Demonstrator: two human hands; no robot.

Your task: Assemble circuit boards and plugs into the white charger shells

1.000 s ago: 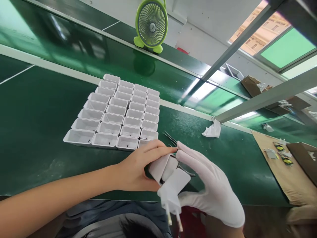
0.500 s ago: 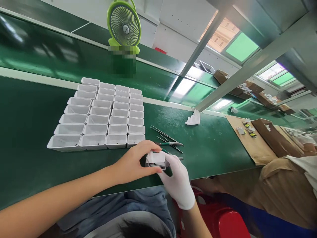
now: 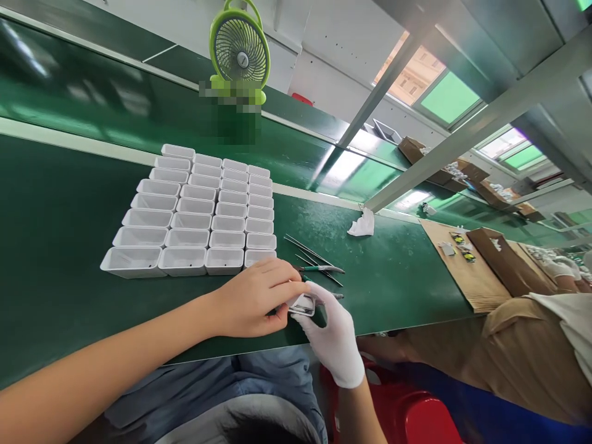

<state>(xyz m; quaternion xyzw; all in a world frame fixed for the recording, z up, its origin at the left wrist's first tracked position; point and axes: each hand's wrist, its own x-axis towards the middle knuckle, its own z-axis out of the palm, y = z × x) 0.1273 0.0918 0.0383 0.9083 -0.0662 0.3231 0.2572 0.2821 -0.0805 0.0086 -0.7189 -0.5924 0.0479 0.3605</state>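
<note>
A small white plastic box (image 3: 305, 303) with some metal parts inside is between my two hands above the front edge of the green table. My right hand (image 3: 333, 333), in a white glove, grips it from the right with thumb and fingers. My bare left hand (image 3: 259, 299) is closed over its left and upper side, fingers bent and thumb tucked under, hiding much of it. Just beyond the hands lie tweezers (image 3: 308, 250) and green-handled pliers (image 3: 324, 268), partly covered. To the left stand rows of open white plastic boxes (image 3: 182, 259), packed side by side.
A green fan (image 3: 240, 52) stands at the back of the green table (image 3: 393, 271). A crumpled white glove or cloth (image 3: 362, 223) lies near a metal post. Cardboard (image 3: 456, 265) with small parts is on the right, where another person sits. A red stool (image 3: 420, 413) is below.
My left hand has shifted over the top of the small white box, its fingers now covering more of it. My right hand keeps its grip. The view has moved slightly.
</note>
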